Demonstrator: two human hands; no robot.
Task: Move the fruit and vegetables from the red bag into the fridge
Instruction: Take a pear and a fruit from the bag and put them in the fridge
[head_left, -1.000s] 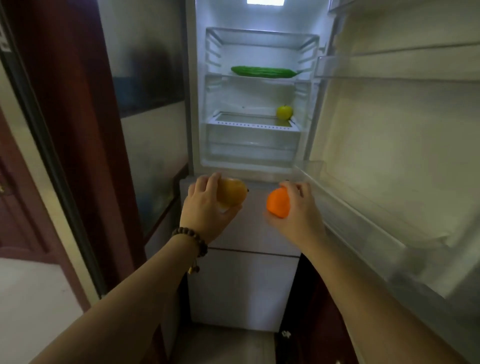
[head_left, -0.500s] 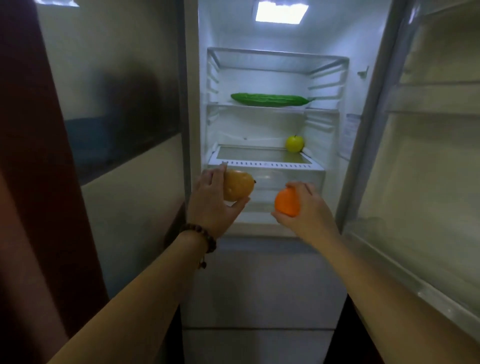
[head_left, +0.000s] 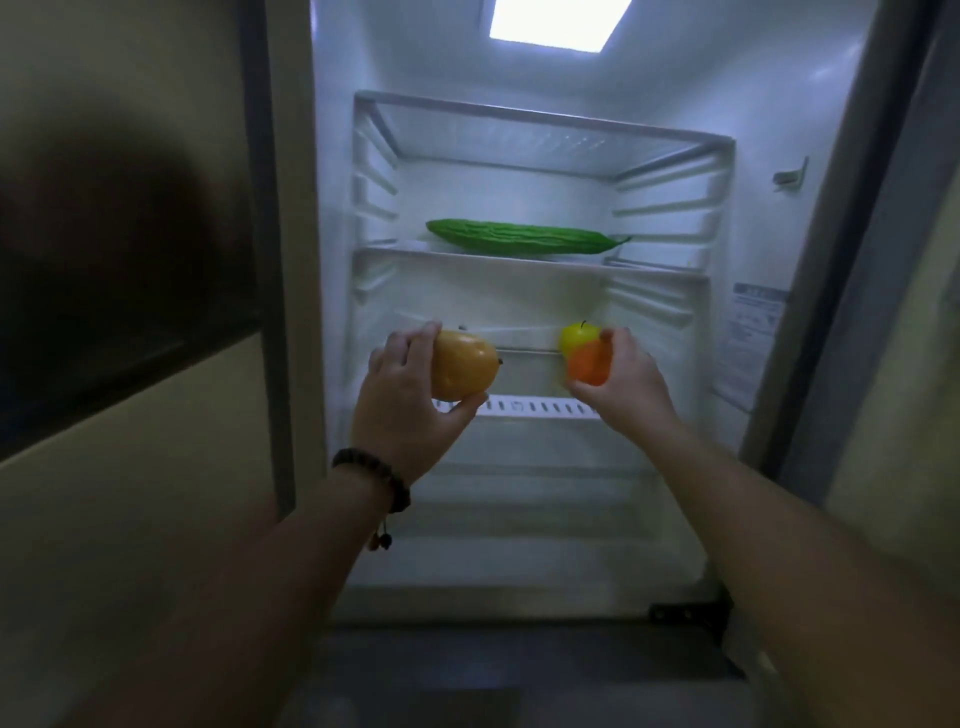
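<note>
The fridge (head_left: 753, 218) stands open in front of me, lit from its ceiling. My left hand (head_left: 405, 400) grips a yellow-orange mango (head_left: 462, 371) in front of the lower shelf. My right hand (head_left: 623, 379) holds a small orange fruit (head_left: 589, 364) at the same height, right in front of a yellow-green apple (head_left: 577, 335) that sits on that shelf. A long green cucumber (head_left: 524, 237) lies across the middle shelf. The red bag is out of view.
A clear drawer (head_left: 545, 467) with a white vented lid edge (head_left: 540, 406) sits under the lower shelf. The top shelf (head_left: 540, 148) is bare. The fridge's open door (head_left: 914, 312) stands at the right, a dark wall panel (head_left: 119, 291) at the left.
Both hands have risen and reached forward into the fridge with their fruit. The view has tilted up and come closer, so the fridge interior fills the frame.
</note>
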